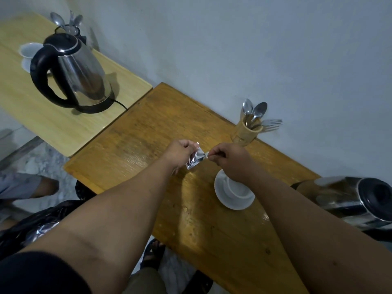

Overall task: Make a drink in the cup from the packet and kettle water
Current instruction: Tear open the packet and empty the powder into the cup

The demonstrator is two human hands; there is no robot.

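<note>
The packet [196,158] was small, silvery and crinkled, held in the air above the brown table [148,132], just beyond the cup [236,186]. The left hand [180,150] pinched its top corner; the right hand [230,159] gripped the other top edge with clenched fingers. The white cup stood on a white saucer [224,199]; its inside was mostly hidden by the right wrist. A wooden holder [246,132] held spoons and a fork. One kettle [350,201] lay at the right edge.

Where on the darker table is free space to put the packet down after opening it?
The darker table is bare between its far corner and the hands, left of the cutlery holder. The near stretch below the saucer is also free. It is crowded around the cup and the kettle at the right.
</note>
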